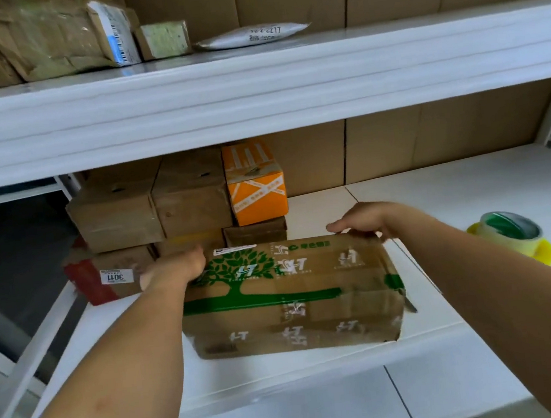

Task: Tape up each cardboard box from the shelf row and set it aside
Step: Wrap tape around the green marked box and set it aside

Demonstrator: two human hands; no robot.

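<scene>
A brown cardboard box [297, 295] with a green tree print lies on the white lower shelf [471, 193], near its front edge. My left hand [174, 268] grips the box's far left corner, fingers hidden behind it. My right hand [364, 221] grips the far right top edge, its fingers curled over the edge. A roll of clear tape on a yellow and green core [510, 237] sits on the shelf to the right of my right forearm.
Behind the box stands a stack of brown boxes [150, 209] with an orange box [254, 183] and a red-edged box [103, 280] at the left. The upper shelf [253, 84] overhangs, carrying wrapped parcels [52, 38] and a white mailer [251, 36].
</scene>
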